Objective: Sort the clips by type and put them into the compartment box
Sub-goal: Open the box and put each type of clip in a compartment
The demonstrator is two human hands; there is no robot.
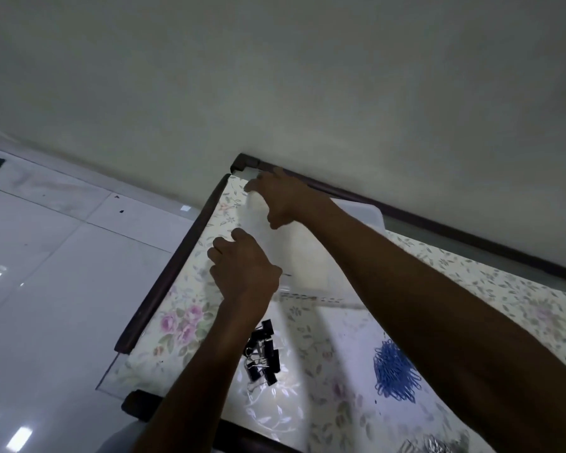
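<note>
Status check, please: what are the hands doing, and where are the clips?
Both hands, left and right, on clear box. Black and blue clips unsorted on table. Nothing blocking.

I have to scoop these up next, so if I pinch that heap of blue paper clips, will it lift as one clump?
Probably only partly. The blue paper clips lie in a tangled heap, so some should hang together while loose ones at its edge drop. They look like thin wire, so likely light, and apt to slide on the glossy table cover.
</note>
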